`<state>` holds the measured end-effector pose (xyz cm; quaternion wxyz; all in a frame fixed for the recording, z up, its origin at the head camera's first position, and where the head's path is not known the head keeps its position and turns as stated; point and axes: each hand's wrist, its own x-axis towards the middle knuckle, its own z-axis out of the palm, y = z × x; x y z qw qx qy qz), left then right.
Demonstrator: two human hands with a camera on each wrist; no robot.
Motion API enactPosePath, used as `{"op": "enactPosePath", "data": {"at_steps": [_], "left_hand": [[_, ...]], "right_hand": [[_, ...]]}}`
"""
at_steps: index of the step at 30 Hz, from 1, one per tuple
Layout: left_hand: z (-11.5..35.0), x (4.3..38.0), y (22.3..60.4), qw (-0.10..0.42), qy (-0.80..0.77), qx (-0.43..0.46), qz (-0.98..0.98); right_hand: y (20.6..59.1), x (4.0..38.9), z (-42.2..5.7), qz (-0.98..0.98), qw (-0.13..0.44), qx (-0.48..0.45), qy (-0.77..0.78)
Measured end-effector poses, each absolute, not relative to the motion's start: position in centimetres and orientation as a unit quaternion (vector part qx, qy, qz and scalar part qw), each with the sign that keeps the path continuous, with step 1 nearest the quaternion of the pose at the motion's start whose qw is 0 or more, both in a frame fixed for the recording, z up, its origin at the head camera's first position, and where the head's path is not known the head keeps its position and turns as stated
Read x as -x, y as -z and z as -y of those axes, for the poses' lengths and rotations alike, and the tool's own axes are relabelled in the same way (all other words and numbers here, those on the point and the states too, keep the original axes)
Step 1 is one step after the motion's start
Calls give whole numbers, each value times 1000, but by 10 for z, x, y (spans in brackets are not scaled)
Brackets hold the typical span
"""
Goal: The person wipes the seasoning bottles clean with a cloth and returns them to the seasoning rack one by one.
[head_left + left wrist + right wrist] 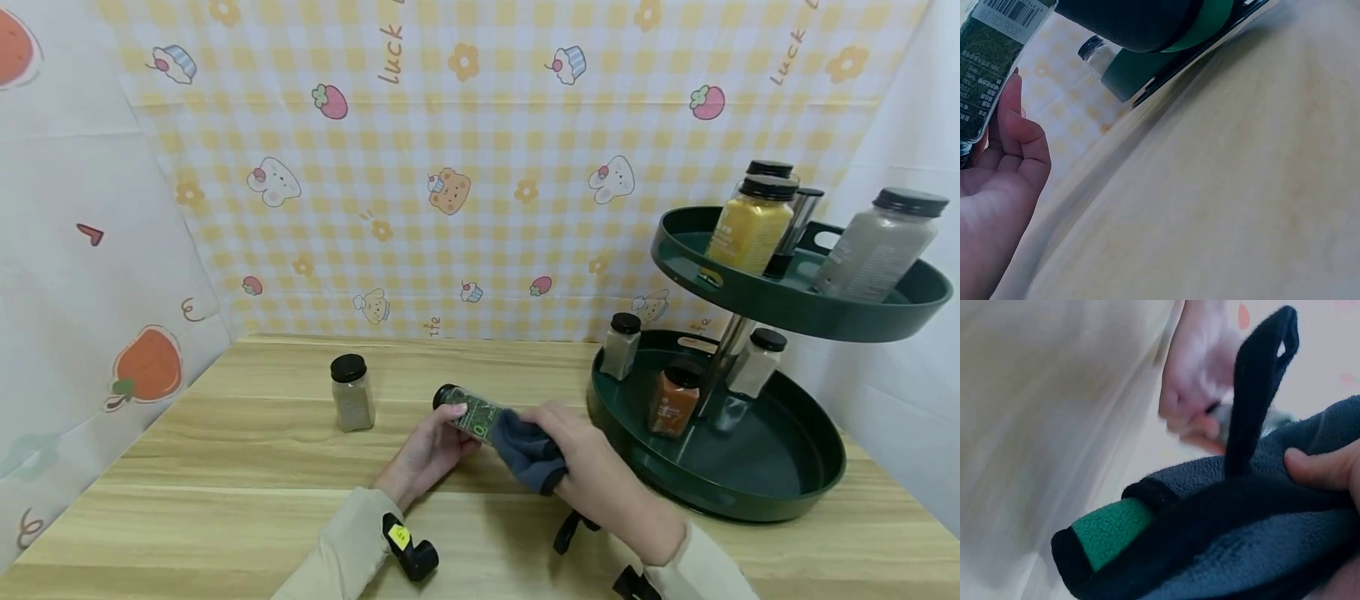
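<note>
My left hand (431,456) grips a clear spice jar (477,415) of green dried herbs by its black-capped end, tilted above the table. In the left wrist view the jar (991,59) shows a barcode label, and the fingers curl round it. My right hand (592,454) holds a folded dark blue-grey cloth (525,450) against the jar's other end. Up close in the right wrist view, the cloth (1235,531) has black edging, a hanging loop and a green underside, with the thumb pressing on it.
A black-capped jar (352,396) stands on the table at left. At right is a two-tier dark green rack; its lower tray (757,496) holds several small jars, including a reddish one (675,400). The upper tray (840,321) carries a yellow jar (750,227) and a large grey-white jar (881,250).
</note>
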<state>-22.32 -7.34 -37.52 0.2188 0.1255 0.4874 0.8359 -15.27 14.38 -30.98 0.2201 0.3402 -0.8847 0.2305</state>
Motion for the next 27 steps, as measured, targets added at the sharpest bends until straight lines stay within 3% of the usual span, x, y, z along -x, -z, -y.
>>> {"op": "enactPosePath", "data": {"at_steps": [7, 10, 18, 27], "left_hand": [[72, 224, 374, 217, -835, -125, -490], [72, 224, 374, 220, -836, -131, -485], [71, 224, 376, 223, -833, -148, -484], [73, 224, 375, 217, -843, -126, -476]], "right_hand": [[309, 143, -136, 867, 198, -400, -220], [308, 146, -139, 870, 195, -384, -240], [309, 159, -154, 887, 253, -309, -231], [310, 149, -140, 887, 206, -344, -229]]}}
